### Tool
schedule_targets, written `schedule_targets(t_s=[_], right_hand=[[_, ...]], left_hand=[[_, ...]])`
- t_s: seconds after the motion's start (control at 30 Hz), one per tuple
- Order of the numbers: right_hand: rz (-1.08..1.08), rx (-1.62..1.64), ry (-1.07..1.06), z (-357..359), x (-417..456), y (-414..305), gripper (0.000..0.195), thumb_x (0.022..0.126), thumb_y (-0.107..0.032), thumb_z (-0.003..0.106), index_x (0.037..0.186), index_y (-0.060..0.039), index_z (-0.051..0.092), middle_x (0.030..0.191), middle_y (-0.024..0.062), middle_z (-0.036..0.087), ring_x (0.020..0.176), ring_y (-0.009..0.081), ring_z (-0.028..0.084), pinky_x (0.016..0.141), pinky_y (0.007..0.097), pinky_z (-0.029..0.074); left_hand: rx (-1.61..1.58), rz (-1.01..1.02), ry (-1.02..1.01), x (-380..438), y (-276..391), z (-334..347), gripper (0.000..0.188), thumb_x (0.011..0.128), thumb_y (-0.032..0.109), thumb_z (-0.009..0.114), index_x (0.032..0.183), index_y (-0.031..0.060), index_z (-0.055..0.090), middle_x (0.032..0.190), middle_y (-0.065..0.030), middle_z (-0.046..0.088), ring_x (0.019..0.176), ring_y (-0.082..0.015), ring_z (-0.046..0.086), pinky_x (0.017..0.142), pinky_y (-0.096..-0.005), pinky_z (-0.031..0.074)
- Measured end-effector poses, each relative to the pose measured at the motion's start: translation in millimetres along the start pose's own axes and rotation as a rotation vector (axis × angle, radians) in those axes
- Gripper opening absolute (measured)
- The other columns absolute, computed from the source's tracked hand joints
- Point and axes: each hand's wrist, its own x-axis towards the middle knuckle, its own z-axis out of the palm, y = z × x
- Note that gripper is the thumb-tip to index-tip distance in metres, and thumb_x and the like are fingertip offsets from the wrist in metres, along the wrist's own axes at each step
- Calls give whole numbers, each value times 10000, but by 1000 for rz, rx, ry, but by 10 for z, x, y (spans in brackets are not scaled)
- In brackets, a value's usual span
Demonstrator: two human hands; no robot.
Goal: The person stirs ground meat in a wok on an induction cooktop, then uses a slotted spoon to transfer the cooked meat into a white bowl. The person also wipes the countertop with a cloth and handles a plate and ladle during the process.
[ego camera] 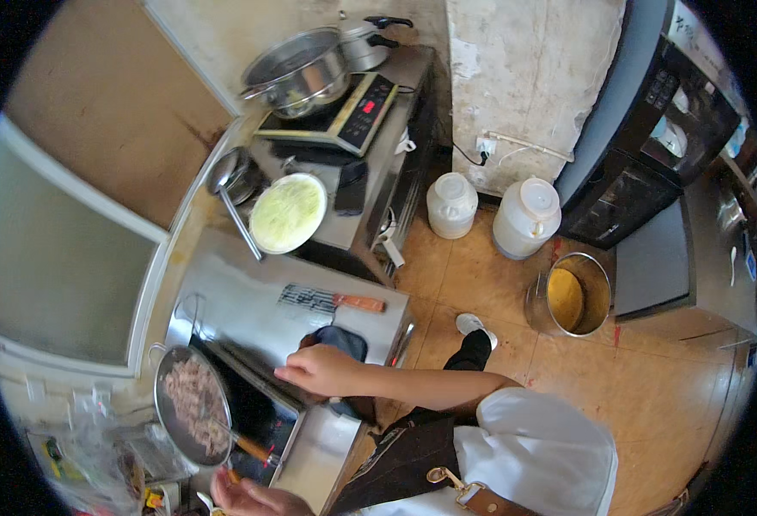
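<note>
Near the bottom edge, my left hand (259, 496) has its fingers around a wooden handle (231, 475) beside the wok (167, 422). The wok is tilted and holds a heap of pale cooked meat pieces (194, 403). A turner with a wooden grip (252, 447) rests in it. My right hand (327, 371) is curled over a dark cloth-like item (346, 343) at the counter's front; my fingers hide whether they grip it. Beyond that hand lies a slotted turner with a wooden handle (359, 302), flat on the steel counter (243, 284).
A white bowl of pale green shreds (288, 213) and a ladle (239, 219) stand at the back. A steel pot (301, 71) sits on a lit-display induction cooker (359, 116). White lidded cans (526, 219) and a steel bucket of yellowish liquid (565, 300) stand on the floor.
</note>
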Motion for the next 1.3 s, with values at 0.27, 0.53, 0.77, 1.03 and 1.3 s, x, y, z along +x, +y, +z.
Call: schedule_targets(t_s=[0.27, 0.53, 0.77, 1.03, 1.3], right_hand=[[362, 140, 603, -2417, -363, 2229, 253, 897, -177, 473, 1126, -81, 427, 606, 152, 544, 500, 287, 541, 479, 393, 420], [-61, 137, 383, -2103, -979, 3065, 462, 858, -313, 513, 1247, -70, 456, 1151, 131, 509, 1107, 318, 457, 950, 421, 335], [664, -190, 299, -1846, -2114, 5087, 223, 801, -215, 550, 912, -24, 581, 773, 184, 588, 753, 358, 567, 652, 424, 449], [670, -64, 485, -2740, -567, 5112, 323, 866, -301, 481, 738, -15, 561, 680, 216, 577, 663, 394, 565, 604, 476, 441], [455, -49, 587, -3877, 1993, 4806, 317, 855, -293, 513, 811, 17, 561, 732, 229, 583, 695, 407, 558, 614, 438, 429]], left_hand=[[-223, 111, -919, -774, 1130, 2818, 269, 874, 92, 444, 1108, -39, 418, 1092, -147, 416, 1014, -245, 433, 903, -345, 343], [-833, -1374, -1227, -2270, 686, 4096, 529, 920, 441, 306, 1331, 107, 310, 1354, -116, 332, 1238, -287, 338, 1021, -443, 255], [-313, -639, -1451, -1776, 1312, 4780, 630, 895, 524, 296, 1360, 99, 289, 1395, -169, 285, 1280, -336, 283, 1055, -455, 180], [434, 450, -1592, -1422, 571, 4601, 471, 787, 179, 599, 1214, 35, 463, 1220, -179, 467, 1091, -328, 465, 895, -421, 369], [142, 355, -1344, -1417, 572, 4275, 429, 711, 120, 656, 1111, 58, 514, 1072, -132, 536, 904, -305, 526, 766, -391, 430]])
